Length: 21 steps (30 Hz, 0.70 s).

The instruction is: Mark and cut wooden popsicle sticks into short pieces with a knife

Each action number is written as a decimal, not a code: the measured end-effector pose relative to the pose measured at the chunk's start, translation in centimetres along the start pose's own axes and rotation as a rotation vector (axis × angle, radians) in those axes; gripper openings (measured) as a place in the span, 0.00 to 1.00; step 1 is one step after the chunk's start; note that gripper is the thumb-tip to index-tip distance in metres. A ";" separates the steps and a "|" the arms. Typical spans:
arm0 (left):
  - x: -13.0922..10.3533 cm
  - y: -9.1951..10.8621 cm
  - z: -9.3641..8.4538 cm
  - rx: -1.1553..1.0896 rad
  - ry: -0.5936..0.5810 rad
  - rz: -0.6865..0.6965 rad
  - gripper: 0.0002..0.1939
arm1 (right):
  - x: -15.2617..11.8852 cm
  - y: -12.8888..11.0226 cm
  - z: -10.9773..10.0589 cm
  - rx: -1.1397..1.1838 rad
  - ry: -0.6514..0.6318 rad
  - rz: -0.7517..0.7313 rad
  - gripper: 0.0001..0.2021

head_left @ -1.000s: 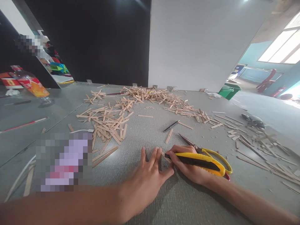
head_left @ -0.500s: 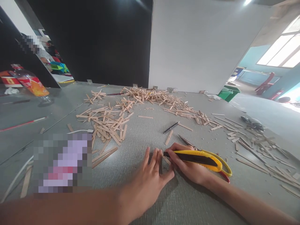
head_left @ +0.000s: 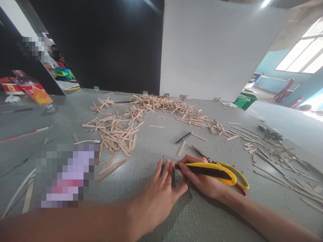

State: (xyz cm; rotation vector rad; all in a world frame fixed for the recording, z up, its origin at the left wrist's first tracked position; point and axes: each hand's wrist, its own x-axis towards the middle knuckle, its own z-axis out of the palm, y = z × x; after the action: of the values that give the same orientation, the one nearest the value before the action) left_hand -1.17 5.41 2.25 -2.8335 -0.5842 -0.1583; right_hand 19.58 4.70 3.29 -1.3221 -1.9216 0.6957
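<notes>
My right hand point(head_left: 202, 178) is closed around a yellow and black utility knife point(head_left: 214, 171), its tip pointing left at the fingertips of my left hand. A short piece of wooden craft stick point(head_left: 179, 171) shows in the gap between the two hands, partly hidden. With fingers stretched and spread, my left hand point(head_left: 161, 191) rests on the grey table, its fingertips at the stick piece. Scissors point(head_left: 208, 158) with yellow and red handles lie just behind my right hand, partly covered. A black pen point(head_left: 184, 137) and a loose craft stick point(head_left: 181, 148) lie farther forward.
Heaped craft sticks point(head_left: 118, 134) lie to the left, with a larger pile point(head_left: 164, 102) along the back by the upright panels. Cut scraps point(head_left: 280, 158) cover the right side. A bottle point(head_left: 35, 89) stands far left; a blurred-out lilac object point(head_left: 73, 174) lies nearer.
The utility knife's handle end has shifted very slightly left and down in my right hand. My left hand stays in place.
</notes>
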 end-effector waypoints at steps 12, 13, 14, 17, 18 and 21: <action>-0.1 -0.2 0.5 -0.084 -0.046 -0.002 0.28 | 0.1 0.1 0.8 0.019 0.003 -0.024 0.19; -0.1 -0.2 0.5 -0.091 -0.063 -0.004 0.29 | 0.1 0.0 0.8 0.015 0.000 -0.029 0.19; -0.1 -0.2 0.5 -0.098 -0.078 -0.008 0.29 | 0.1 0.0 0.8 0.010 -0.002 -0.036 0.19; -0.1 -0.3 0.4 -0.107 -0.100 -0.016 0.29 | 0.1 0.0 0.8 -0.004 0.001 -0.048 0.19; -0.1 -0.3 0.3 -0.111 -0.100 -0.015 0.29 | 0.1 0.1 0.9 -0.005 0.002 -0.051 0.19; -0.1 -0.3 0.2 -0.125 -0.098 -0.009 0.30 | 0.0 0.1 0.9 0.004 0.010 -0.050 0.18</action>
State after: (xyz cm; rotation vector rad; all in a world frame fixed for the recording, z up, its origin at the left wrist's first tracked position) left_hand -1.34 5.74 2.07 -2.9735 -0.6284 -0.0588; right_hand 18.92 4.69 2.63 -1.2687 -1.9373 0.6668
